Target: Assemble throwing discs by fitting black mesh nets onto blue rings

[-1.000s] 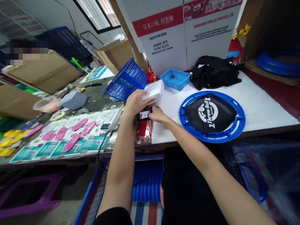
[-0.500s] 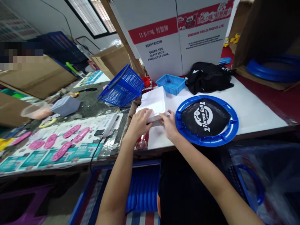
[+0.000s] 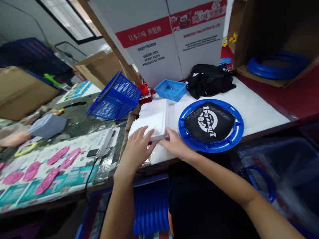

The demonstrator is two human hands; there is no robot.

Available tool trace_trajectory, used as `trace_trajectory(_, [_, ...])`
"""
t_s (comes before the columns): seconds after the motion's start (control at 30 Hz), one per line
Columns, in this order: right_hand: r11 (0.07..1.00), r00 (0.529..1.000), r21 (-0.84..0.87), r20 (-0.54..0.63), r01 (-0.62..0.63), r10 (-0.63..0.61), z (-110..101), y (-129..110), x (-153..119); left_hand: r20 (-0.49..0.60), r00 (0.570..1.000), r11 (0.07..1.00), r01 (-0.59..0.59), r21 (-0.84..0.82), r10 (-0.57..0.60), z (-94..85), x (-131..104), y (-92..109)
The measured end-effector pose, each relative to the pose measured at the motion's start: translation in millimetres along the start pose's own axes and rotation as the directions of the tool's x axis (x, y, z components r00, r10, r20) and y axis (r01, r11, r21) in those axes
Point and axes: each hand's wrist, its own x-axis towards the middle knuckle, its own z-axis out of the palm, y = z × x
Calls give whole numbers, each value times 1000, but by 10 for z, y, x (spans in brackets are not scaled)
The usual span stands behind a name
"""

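A white foam-like block [image 3: 154, 116] with a ragged left edge lies at the left end of the white worktop. My left hand [image 3: 136, 147] is at its near left side, fingers over the top and thumb by the near edge. At the near right corner, my right hand [image 3: 174, 144] pinches the block between thumb and forefinger. Just right of that hand lies a blue plastic ring [image 3: 183, 136] with a black mesh piece [image 3: 194, 122] printed "Throw Ball" across it. The block's underside is hidden.
Behind the block are a light blue tray [image 3: 171, 94] with small bits in it and a heap of black fabric [image 3: 209, 81]. A tilted blue basket [image 3: 117, 99] stands at the left. Printed cartons [image 3: 159, 73] wall off the back. Pink pieces [image 3: 47, 179] lie on the left table.
The view has shifted, so most things sit farther left in the picture. The block now lies lower and flatter, with both hands still at its near edge.
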Motion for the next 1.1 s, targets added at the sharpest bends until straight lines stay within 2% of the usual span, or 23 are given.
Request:
trace_trajectory(0.07, [995, 999, -89, 14, 47, -46, -81, -81, -306, 11, 998, 991, -58, -121, 60, -79, 152, 108])
trace_trajectory(0.13, [971, 986, -173, 59, 163, -155, -217, -145, -602, 29, 992, 961, -112, -251, 123, -130, 400, 245])
trace_trajectory(0.2, [912, 964, -314, 55, 263, -259, -446, -170, -803, 48, 980, 914, -160, -373, 191, -127, 740, 403])
trace_trajectory(0.27, [816, 937, -506, -37, 281, -346, -782, -142, -867, 55, 965, 860, -204, -468, 258, -43, 1140, 569])
trace_trajectory(0.3, [760, 918, -602, -110, 243, -381, -984, -109, -852, 51, 958, 841, -221, -493, 282, 31, 1346, 652])
trace_trajectory(0.37, [658, 878, -748, -256, 85, -405, -1422, -13, -764, 44, 958, 848, -230, -478, 284, 232, 1727, 816])
trace_trajectory(0.47, [524, 847, -832, -404, -183, -345, -2042, 159, -614, 82, 981, 944, -145, -295, 176, 566, 2104, 1037])
trace_trajectory(0.53, [462, 866, -844, -425, -274, -262, -2346, 252, -575, 95, 988, 974, -103, -201, 124, 735, 2185, 1128])
trace_trajectory(0.6, [429, 910, -859, -380, -282, -163, -2530, 301, -603, 92, 988, 973, -105, -204, 126, 836, 2155, 1138])
trace_trajectory(0.67, [382, 944, -888, -315, -256, -99, -2607, 294, -665, 69, 986, 952, -124, -279, 149, 881, 2077, 1064])
trace_trajectory(0.77, [279, 956, -939, -251, -202, -151, -2633, 154, -658, 27, 980, 874, -163, -457, 197, 898, 2000, 890])
trace_trajectory(0.87, [281, 981, -959, -97, -47, -166, -2698, -117, -284, 34, 977, 803, -155, -576, 213, 913, 2020, 796])
trace_trajectory(0.93, [325, 996, -942, 64, 83, -70, -2766, -297, 188, 47, 979, 785, -129, -606, 197, 927, 2051, 805])
trace_trajectory(0.97, [350, 988, -925, 156, 150, -11, -2797, -360, 455, 49, 981, 779, -119, -616, 189, 931, 2061, 826])
trace_trajectory(1.03, [406, 937, -861, 349, 308, 29, -2837, -401, 958, 38, 986, 769, -104, -630, 164, 923, 2059, 884])
trace_trajectory(1.1, [516, 855, -735, 518, 439, 11, -2856, -319, 1320, 31, 993, 795, -71, -602, 113, 883, 2030, 952])
